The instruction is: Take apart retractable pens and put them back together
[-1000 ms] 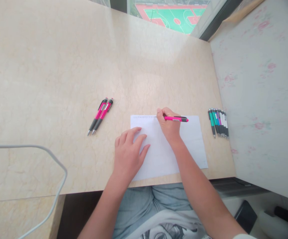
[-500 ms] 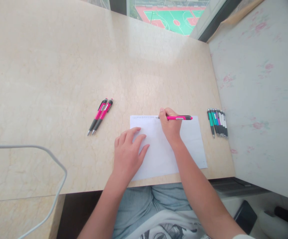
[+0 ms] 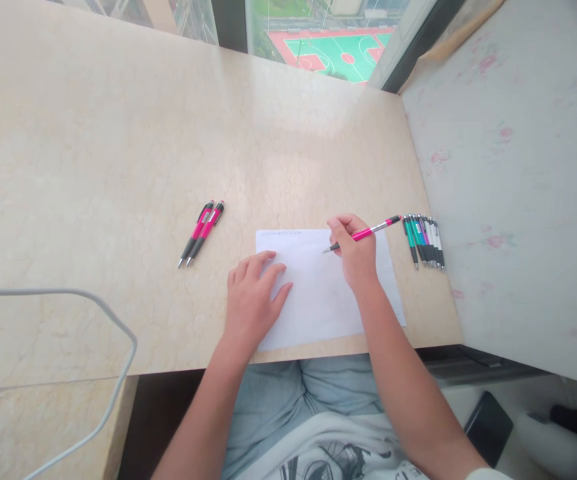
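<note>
Watching from here, I'd keep my eye on the white sheet of paper [image 3: 313, 300], lying flat on the marbled counter [image 3: 108, 167] with its lower edge near the counter's front. The right hand [image 3: 360, 257] is over its upper right part, its grip pinching a pink-and-black click ballpoint pen [image 3: 363, 235], the tip slanting down toward blank paper below the faint line of handwriting [image 3: 281, 233] along the sheet's top edge. Whether that tip touches I can't tell; if it does, a careless twitch could leave a stray mark. The left hand [image 3: 254, 287] rests at the sheet's left edge, fingers spread, pinching nothing. Should it press too lightly, the paper might pivot on that smooth-looking surface and send any line astray. The pen's button end reaches past the sheet's right edge, looking almost level with the row of teal, purple and white pens [image 3: 424, 241]; a wide swing, I'd say, could knock them out of order. Left of the sheet lie two matching pink-and-black pens [image 3: 202, 233], side by side, and a sideways slide of the left forearm might set those rolling, being slim-barrelled and loose.
</note>
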Motion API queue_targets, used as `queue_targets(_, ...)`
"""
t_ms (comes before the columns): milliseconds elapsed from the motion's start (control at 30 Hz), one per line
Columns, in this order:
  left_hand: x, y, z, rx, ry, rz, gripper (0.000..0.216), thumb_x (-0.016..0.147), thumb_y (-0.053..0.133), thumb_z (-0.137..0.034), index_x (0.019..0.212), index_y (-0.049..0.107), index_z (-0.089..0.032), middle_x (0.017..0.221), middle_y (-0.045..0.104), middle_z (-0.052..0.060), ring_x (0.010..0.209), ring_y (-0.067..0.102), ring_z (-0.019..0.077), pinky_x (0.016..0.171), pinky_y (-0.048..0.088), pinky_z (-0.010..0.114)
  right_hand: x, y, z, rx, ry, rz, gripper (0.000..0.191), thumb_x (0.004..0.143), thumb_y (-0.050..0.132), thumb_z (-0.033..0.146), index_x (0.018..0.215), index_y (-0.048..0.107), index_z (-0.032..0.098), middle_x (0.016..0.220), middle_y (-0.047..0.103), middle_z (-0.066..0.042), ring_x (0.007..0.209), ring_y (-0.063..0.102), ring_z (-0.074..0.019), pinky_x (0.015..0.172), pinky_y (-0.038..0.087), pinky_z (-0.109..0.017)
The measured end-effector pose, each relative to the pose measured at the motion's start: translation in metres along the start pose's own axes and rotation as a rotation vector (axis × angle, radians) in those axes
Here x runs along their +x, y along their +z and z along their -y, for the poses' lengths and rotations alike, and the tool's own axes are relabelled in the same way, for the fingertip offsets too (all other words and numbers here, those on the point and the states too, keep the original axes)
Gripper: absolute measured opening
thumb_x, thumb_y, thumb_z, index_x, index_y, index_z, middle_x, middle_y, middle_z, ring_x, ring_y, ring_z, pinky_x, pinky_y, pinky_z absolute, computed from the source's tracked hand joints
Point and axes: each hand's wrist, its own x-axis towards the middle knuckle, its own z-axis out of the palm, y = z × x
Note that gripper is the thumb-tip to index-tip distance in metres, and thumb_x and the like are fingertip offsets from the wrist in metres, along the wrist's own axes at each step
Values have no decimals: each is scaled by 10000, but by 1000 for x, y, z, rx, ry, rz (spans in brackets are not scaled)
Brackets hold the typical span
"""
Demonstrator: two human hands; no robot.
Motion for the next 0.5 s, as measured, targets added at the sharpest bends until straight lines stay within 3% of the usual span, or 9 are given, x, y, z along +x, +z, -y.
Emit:
queue_targets(67,0,1,2,-26,5,-38,196,898,629,-312,1068,658,-219,1291,625,120,1162,569,310,974,425,489,-12,-11,6,32,44,16,377,837,694,489,1091,622,219,528,457,91,461,407,-89,451,301,-231)
queue_targets(167,2,-2,2,-130,17,-134,197,903,609,-280,1081,643,-203,1245,640,120,1155,590,282,998,443,470,-33,-28,12,0,101,40,636,878,633,507,1404,441,205,487,470,106,423,421,-103,433,299,-236)
queue_targets(233,2,-7,-4,-232,12,-183,175,913,585,-263,1067,640,-203,1193,659,103,1122,613,253,987,467,434,-46,-37,13,-16,113,24,642,906,588,480,1445,392,192,489,498,100,429,447,-109,441,318,-237)
queue_targets(300,-1,-13,-17,-365,-12,-184,159,922,570,-265,1049,642,-203,1095,685,76,934,654,196,894,512,369,-57,-41,13,-2,105,-8,574,913,567,435,1410,421,186,516,538,89,453,478,-109,468,358,-239)
queue_targets(367,-6,-17,-36,-490,-26,-103,161,927,570,-287,1042,644,-202,990,703,54,797,643,163,810,524,329,-66,-42,13,9,86,-46,523,898,575,393,1363,450,189,563,591,70,484,509,-111,501,395,-245)
queue_targets(500,-24,-10,-74,-792,-76,181,210,934,578,-331,1101,576,-205,935,718,53,788,663,171,773,534,330,-77,-38,15,61,80,-38,532,873,592,328,1372,443,221,593,601,73,514,540,-114,541,447,-254)
